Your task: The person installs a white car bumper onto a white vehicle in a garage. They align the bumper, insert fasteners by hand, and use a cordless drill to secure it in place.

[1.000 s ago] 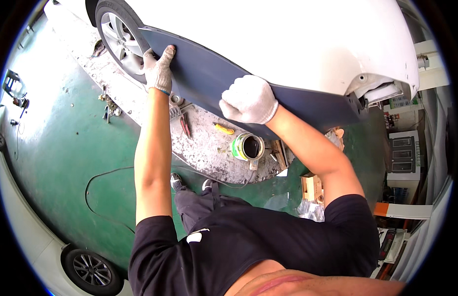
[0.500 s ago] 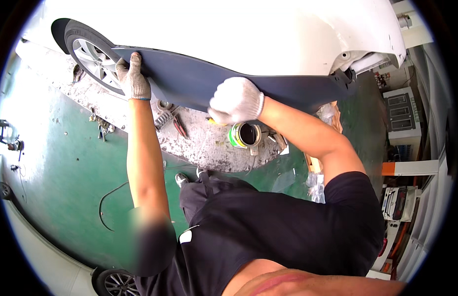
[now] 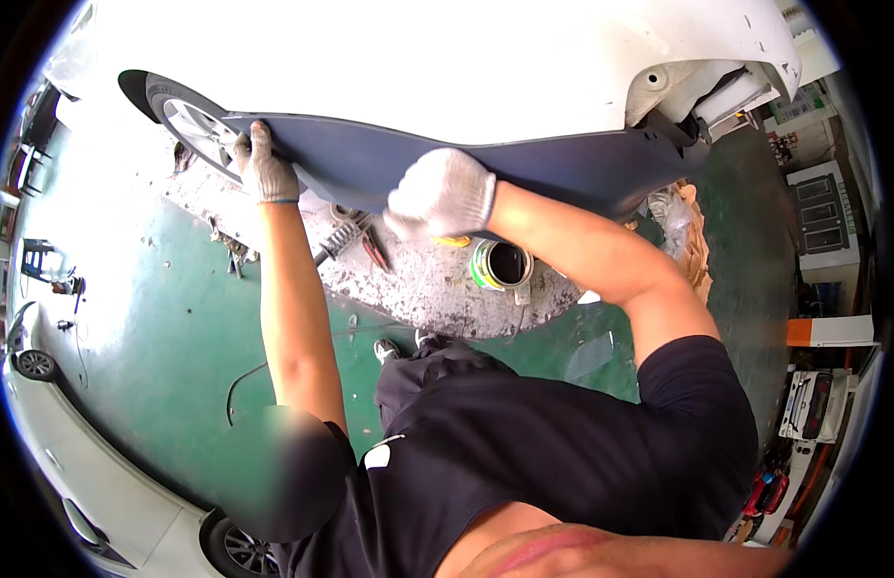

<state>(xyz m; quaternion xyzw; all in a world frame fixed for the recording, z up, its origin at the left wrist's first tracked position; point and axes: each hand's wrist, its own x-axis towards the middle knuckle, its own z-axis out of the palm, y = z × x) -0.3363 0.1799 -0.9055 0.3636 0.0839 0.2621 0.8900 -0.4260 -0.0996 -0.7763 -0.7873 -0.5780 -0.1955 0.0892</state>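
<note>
One dark short-sleeved shirt point(image 3: 553, 433) fills the near middle, with a white car point(image 3: 110, 462) at near left. Beyond the shirt, shoes point(image 3: 387, 351) stand on a green floor point(image 3: 187, 337), and a clear sheet point(image 3: 589, 356) lies to their right. Farther off is a worn, paint-spotted pale platform point(image 3: 418, 299). It carries an open can point(image 3: 500, 265) with dark contents; left of that are a yellow object point(image 3: 452, 241), partly hidden, red-handled pliers point(image 3: 375, 252) and a coil spring point(image 3: 341, 239).

Both hands are in pale knit gloves above these things. The right hand point(image 3: 442, 196) is curled into a fist in front of the middle of a long dark blue panel point(image 3: 360, 159); whether anything is inside it, or it touches the panel, cannot be told. The left hand point(image 3: 271, 175) grips the panel's left end, thumb laid on its face, fingers bent round the edge.

The panel runs left to right along the lower edge of white bodywork point(image 3: 418, 67), beside a wheel point(image 3: 192, 130) at far left.
</note>
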